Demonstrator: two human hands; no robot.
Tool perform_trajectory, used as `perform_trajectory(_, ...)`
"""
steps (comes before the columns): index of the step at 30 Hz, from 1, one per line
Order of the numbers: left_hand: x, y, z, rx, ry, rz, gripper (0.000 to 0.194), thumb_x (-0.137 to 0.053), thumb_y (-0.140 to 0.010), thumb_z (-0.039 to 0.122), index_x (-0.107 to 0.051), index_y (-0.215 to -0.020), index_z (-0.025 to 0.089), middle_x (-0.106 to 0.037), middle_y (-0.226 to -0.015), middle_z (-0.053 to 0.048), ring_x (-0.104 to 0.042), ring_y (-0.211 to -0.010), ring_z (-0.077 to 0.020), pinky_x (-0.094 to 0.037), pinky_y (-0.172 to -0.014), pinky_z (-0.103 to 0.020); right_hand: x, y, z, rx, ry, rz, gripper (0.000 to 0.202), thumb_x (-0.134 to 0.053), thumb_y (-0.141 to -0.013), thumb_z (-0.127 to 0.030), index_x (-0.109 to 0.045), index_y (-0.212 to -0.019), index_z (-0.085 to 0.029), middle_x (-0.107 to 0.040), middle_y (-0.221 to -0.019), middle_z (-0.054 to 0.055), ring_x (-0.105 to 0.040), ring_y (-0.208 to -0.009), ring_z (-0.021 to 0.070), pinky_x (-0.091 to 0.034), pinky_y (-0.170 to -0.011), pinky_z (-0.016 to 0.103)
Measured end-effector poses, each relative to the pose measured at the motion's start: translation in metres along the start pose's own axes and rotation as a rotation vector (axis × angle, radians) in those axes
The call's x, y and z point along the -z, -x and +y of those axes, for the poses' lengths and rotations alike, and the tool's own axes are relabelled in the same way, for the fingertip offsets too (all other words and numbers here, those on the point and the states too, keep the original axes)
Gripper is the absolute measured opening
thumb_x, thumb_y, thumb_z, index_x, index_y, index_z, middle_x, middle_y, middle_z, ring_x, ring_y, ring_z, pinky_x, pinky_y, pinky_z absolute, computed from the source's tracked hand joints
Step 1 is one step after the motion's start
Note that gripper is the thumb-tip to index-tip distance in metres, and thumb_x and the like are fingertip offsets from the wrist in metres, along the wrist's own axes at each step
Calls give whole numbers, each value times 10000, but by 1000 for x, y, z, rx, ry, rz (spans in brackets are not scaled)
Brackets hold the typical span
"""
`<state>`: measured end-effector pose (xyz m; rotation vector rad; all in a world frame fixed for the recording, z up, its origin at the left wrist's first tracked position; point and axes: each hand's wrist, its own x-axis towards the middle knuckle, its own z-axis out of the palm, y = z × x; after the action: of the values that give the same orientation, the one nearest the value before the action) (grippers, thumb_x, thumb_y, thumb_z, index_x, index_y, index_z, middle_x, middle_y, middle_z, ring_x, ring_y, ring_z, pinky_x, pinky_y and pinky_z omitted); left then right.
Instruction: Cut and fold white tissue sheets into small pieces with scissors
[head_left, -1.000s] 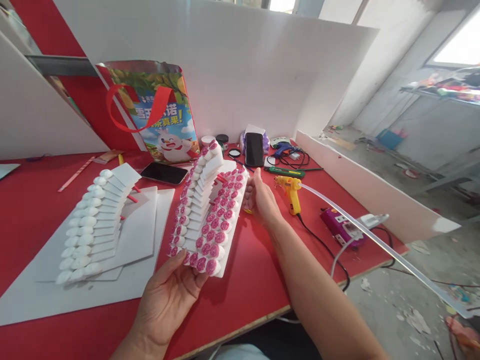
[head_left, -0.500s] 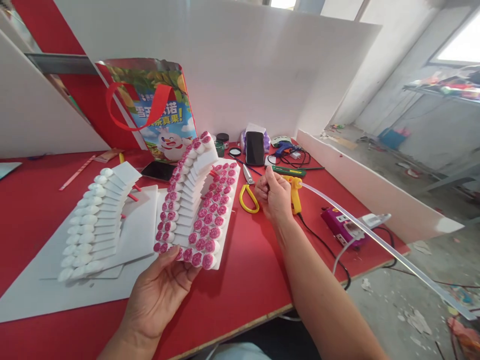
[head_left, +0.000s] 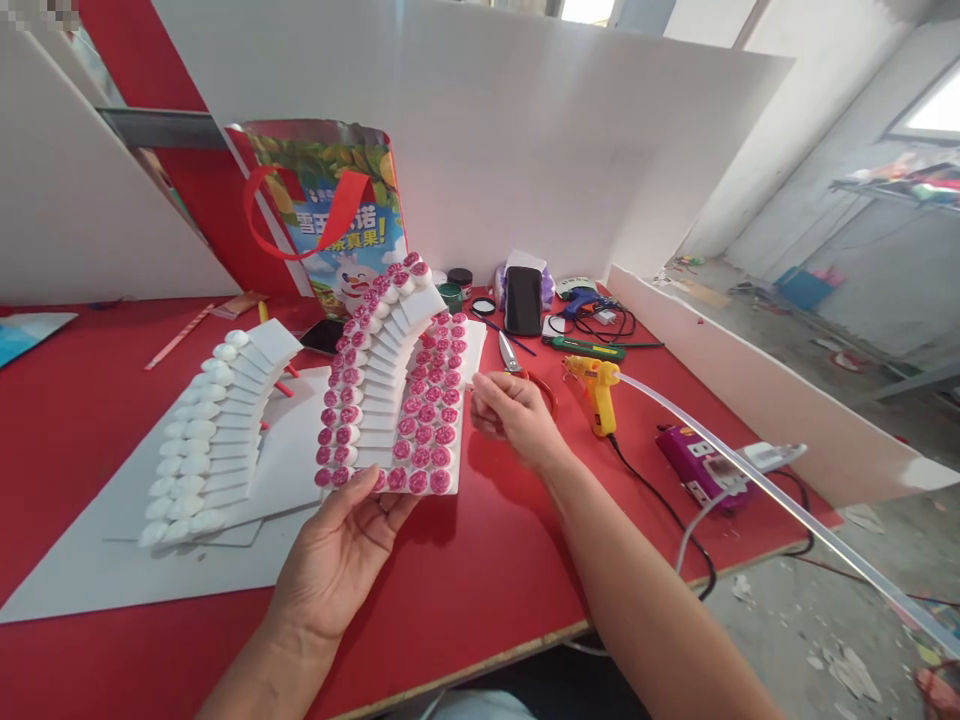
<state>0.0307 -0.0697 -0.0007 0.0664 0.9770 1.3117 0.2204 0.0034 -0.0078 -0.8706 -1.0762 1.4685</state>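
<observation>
A white stepped model (head_left: 384, 395) with rows of pink-faced round pads is held upright, leaning slightly, above the near middle of the red counter (head_left: 487, 570). Its near lower edge is grasped by the left hand (head_left: 337, 550), with the thumb laid over the front and the fingers tucked behind. The right hand (head_left: 514, 415) is held beside the model's right edge, its fingers curled closed; whether anything small is pinched at the tips cannot be told. Scissors (head_left: 509, 352) are seen just beyond the right hand, their handles partly covered by it.

To the left, a similar stepped model (head_left: 240, 425), edged with plain white pads, is set on a white board (head_left: 82, 565). A dark phone (head_left: 319, 337) is partly hidden behind the held model, and farther back a colourful bag (head_left: 337, 215) with red handles is stood upright.

To the right, a yellow glue gun (head_left: 598, 385) is laid down, with a long translucent stick (head_left: 735, 455) extending from its rear toward the near right. A purple power strip (head_left: 701, 462) with a white plug is placed beneath that stick. At the far side, a green-handled tool (head_left: 585, 347) and a propped black phone (head_left: 523, 300) are seen.
</observation>
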Motion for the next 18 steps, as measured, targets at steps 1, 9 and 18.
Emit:
perform_trajectory(1, 3, -2, -1, -16, -13, -11, 242, -547, -884, -17, -747, -915, 117, -779, -839, -90, -752, -730, -173, -679, -724, -349, 3, -1, -1, 37, -28, 68, 548, -786, -757, -585, -453, -578, -188, -343, -529, -82, -356, -427, 40, -203, -410, 196)
perform_trajectory(9, 19, -5, -5, -304, -178, -142, 430, -839, -653, 42, -777, -1027, 245, -794, -1056, -3, -735, -999, -213, -651, -884, -355, 21, -10, 1, 265, 99, 432, 270, -759, -775, -420, -708, -888, -180, -651, -670, -6, -579, -520, 101, -377, -449, 226)
perform_trajectory(18, 14, -1, -3, -265, -159, -128, 263, -866, -690, 123, -791, -915, 236, -800, -925, 15, -738, -834, -156, -659, -853, -320, 1, 1, 4, 179, 145, 229, 448, -768, -792, -456, -705, -1164, -214, -751, -839, 22, -697, -736, 158, -540, -630, 265)
